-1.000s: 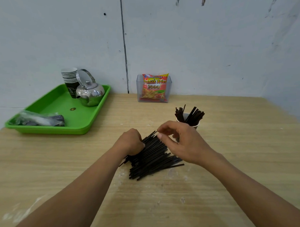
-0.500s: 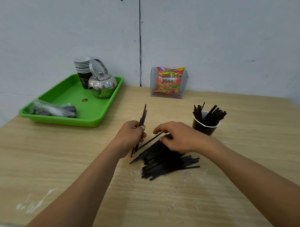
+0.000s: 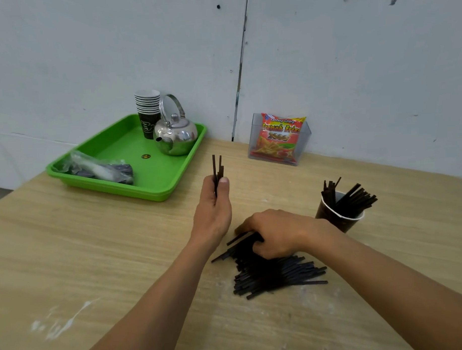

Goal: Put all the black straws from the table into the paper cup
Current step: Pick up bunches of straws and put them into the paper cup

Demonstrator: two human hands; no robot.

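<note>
A few straws [image 3: 217, 167] have been lifted upright, pinched in the left hand [image 3: 213, 212]; the pile [image 3: 278, 275] on the table [image 3: 122, 257] is clutched by curled fingers of the right hand [image 3: 279, 233], beside the paper cup [image 3: 329, 219].

straw pile [image 3: 278, 275] lies left of the paper cup [image 3: 331, 219] (straws [image 3: 356, 199] in it), tray [image 3: 113, 142] behind.

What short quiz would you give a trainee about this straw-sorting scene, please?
1. Fill in: the right hand grips the pile of straws lying on the ____.
2. Which hand holds a few straws upright? A. right hand B. left hand
3. True or false: the paper cup stands empty.
Key: 1 table; 2 B; 3 false.
</note>
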